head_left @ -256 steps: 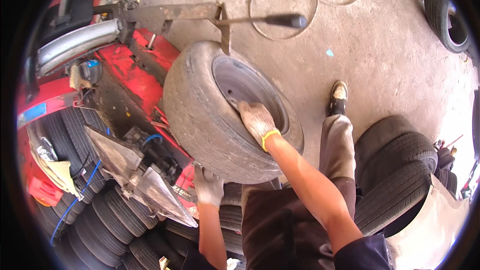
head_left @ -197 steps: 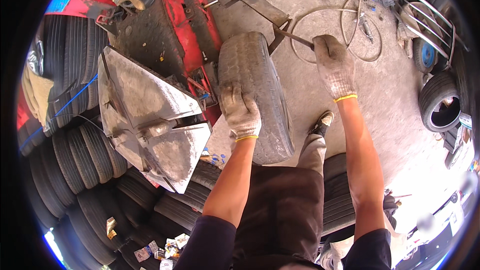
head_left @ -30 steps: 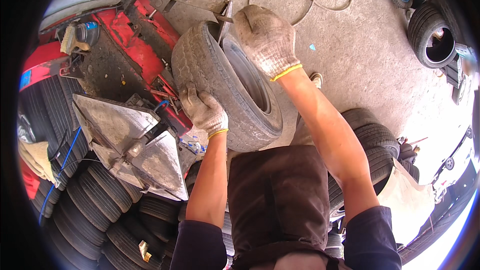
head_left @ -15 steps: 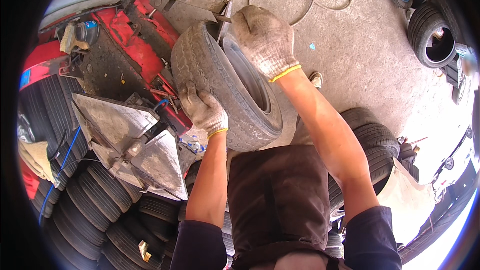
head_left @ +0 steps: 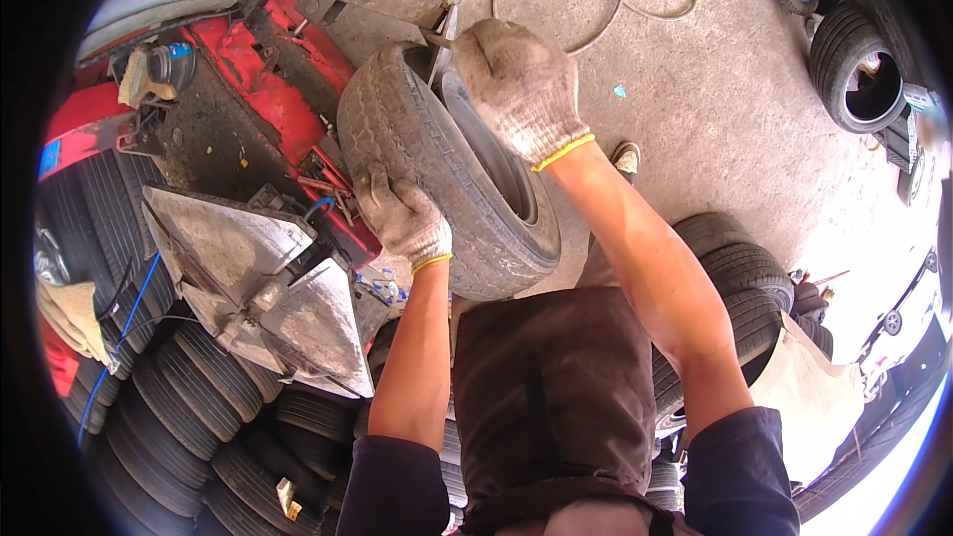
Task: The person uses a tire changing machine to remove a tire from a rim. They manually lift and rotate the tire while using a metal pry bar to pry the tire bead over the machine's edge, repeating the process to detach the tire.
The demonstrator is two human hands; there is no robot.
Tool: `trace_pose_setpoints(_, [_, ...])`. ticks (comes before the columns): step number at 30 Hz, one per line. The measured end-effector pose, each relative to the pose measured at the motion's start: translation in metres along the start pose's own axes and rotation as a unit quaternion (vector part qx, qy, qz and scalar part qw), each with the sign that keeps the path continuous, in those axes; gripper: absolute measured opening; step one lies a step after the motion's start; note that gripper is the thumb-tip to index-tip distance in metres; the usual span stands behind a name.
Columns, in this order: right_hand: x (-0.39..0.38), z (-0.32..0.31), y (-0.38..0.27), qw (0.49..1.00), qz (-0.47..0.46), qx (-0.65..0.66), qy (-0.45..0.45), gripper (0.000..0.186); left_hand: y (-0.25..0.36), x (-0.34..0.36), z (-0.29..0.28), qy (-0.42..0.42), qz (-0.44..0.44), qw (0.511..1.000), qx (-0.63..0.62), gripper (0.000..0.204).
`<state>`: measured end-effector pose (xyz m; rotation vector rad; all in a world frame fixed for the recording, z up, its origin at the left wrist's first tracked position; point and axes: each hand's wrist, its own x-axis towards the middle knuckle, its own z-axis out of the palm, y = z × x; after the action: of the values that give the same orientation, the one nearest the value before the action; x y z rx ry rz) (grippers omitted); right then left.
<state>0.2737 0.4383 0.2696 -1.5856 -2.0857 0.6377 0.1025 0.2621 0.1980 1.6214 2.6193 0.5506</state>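
A worn tire on a grey rim (head_left: 437, 218) stands tilted against a red machine (head_left: 248, 79) with chipped paint. The blade of a metal arm (head_left: 445, 38) reaches down at the tire's upper edge, between rubber and rim. Above the wheel, my gloved right hand (head_left: 521, 89) is closed round the arm's lever, whose handle the glove hides. My gloved left hand (head_left: 402, 218) grips the tread on the near left side with curled fingers. Left of it sits a flat metal clamping table (head_left: 238, 258) with split, triangular plates.
Stacked tires (head_left: 189, 417) fill the lower left, and more (head_left: 735, 278) lie at the right. A loose tire (head_left: 834, 69) stands upper right. An air hose (head_left: 625, 0) lies coiled on the concrete floor (head_left: 695, 139). A shoe (head_left: 625, 157) shows beyond my apron.
My right hand left the rim for the lever earlier; my left hand moved from underneath onto the tread. In the last second, my right hand shifted slightly left and the tire barely moved.
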Motion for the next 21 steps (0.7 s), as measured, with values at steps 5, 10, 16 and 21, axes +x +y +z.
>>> trace_pose_setpoints(5, [-0.003, 0.005, 0.006, 0.997, 0.010, 0.079, 0.010, 0.026, -0.002, 0.000, 0.002, 0.001, 0.012, 1.000, 0.002, 0.043])
trace_pose_setpoints(10, [-0.005, -0.006, 0.002, 0.966, 0.136, 0.212, -0.057, 0.032, -0.003, 0.000, 0.001, 0.003, 0.017, 1.000, 0.003, 0.042])
trace_pose_setpoints(16, [-0.007, 0.000, 0.008, 0.970, 0.095, 0.219, -0.037, 0.039, 0.000, 0.004, -0.002, -0.001, 0.030, 1.000, -0.007, 0.042])
trace_pose_setpoints(21, [-0.007, 0.000, 0.009, 0.966, 0.098, 0.237, -0.034, 0.036, 0.003, 0.004, -0.006, -0.006, 0.028, 1.000, 0.011, 0.039])
